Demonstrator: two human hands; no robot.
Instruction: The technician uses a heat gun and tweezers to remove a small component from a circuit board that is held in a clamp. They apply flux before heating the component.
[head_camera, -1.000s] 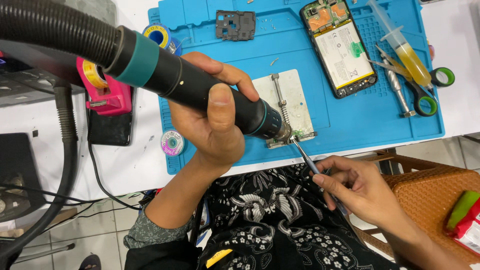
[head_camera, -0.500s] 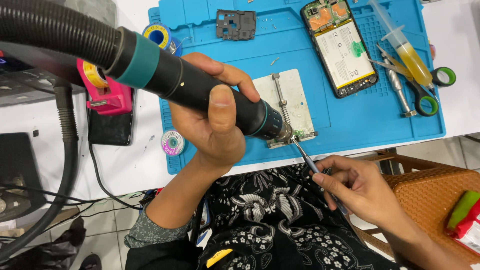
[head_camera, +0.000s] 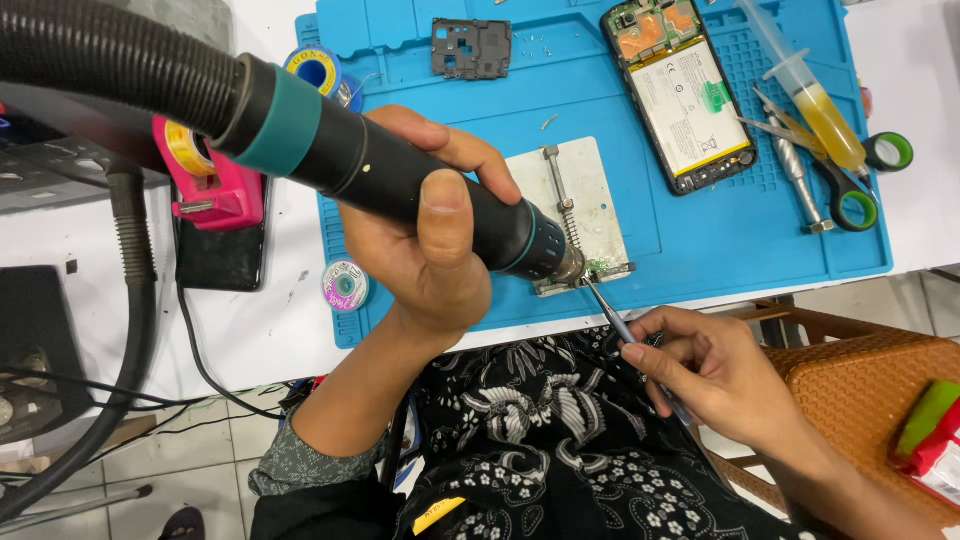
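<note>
The left hand (head_camera: 430, 240) grips a black hot-air handpiece with a teal band (head_camera: 400, 185), nozzle over a small metal board holder (head_camera: 580, 215) at the near edge of the blue silicone work mat (head_camera: 700, 250). The right hand (head_camera: 715, 375) pinches slim metal tweezers (head_camera: 610, 310) beside it. The mat lies on a white table (head_camera: 260, 330) above a grey tiled floor (head_camera: 180, 460).

opened phone (head_camera: 682, 92) with battery showing, beyond right hand | dark phone frame piece (head_camera: 472, 47) at mat's far edge | syringe of yellow flux (head_camera: 808, 92) beside green-handled scissors (head_camera: 850, 180) | pink tape dispenser (head_camera: 205, 178) left of left hand | solder wick spool (head_camera: 345, 284) near left wrist | wicker stool (head_camera: 860, 390) right of right hand
</note>
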